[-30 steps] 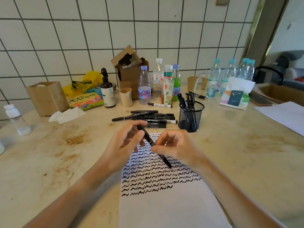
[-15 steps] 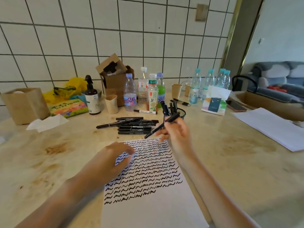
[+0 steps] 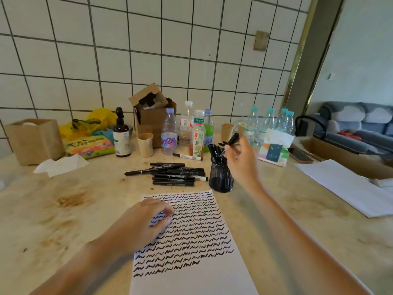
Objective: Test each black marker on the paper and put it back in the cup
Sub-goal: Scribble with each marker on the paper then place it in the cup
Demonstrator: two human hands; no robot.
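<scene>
Return step: right hand (image 3: pixel 241 160) pinches a marker (image 3: pixel 230 141) above the cup (image 3: pixel 220 179); next, lower it in. Left hand's (image 3: pixel 146 224) fingers rest loosely curled on the paper (image 3: pixel 191 277).

Soft daylight, slight motion blur, wide-angle edge distortion.

Marker (image 3: pixel 231 140) tip hidden behind right hand (image 3: pixel 241 161); paper (image 3: pixel 191 277) cut off at bottom.

My white sheet of paper (image 3: pixel 191 279) carries rows of black wavy squiggles; the black mesh metal cup (image 3: pixel 220 177) holds black markers, and more black plastic markers (image 3: pixel 176 173) lie on the beige marbled stone bench (image 3: pixel 63 209) with its brown stains. White square wall tiles (image 3: pixel 148 50) show dark grout lines
</scene>
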